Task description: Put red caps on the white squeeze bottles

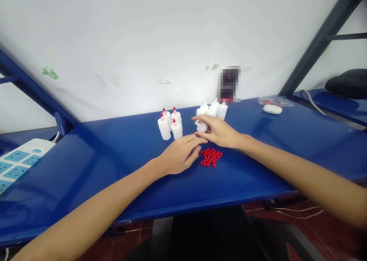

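Just beneath both hands (182, 154) (220, 132), a blue tabletop (172, 188) against a white wall (160, 43).

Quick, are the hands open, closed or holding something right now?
Left hand: open, fingers loosely bent, nothing seen in it, beside the red caps.
Right hand: closed on a tilted white bottle.

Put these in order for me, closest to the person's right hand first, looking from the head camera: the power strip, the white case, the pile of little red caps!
From the right hand:
1. Pile of little red caps: just on the near side of it.
2. White case: off to the right.
3. Power strip: way over at the left edge.
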A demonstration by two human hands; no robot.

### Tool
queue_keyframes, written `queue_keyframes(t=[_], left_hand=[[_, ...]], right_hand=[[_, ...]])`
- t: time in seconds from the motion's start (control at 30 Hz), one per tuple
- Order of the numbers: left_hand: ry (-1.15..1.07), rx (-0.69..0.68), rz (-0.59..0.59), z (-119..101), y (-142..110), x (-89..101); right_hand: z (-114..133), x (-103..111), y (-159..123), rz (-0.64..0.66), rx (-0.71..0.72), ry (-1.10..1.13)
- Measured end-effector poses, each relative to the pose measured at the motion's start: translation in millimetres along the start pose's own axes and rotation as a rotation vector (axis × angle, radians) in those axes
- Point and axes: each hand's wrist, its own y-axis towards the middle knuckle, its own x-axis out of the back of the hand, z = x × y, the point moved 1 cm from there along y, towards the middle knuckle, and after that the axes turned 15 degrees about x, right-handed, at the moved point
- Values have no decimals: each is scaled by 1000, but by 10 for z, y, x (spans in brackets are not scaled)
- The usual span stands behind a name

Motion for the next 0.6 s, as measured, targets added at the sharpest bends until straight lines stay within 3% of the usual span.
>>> queue_keyframes(t=[0.13,0.4,0.47,0.6], left_hand=[[-8,14,44,6,1,-25],[-26,45,70,15,21,-32],[-87,96,14,29,30,-26],[-187,218,-245,50,46,11]], right_hand=[[-36,15,-6,-56,-4,-16],[-68,38,-42,99,8,41],[-46,41,-38,134,5,72],[24,45,-28,174,-12,154]])
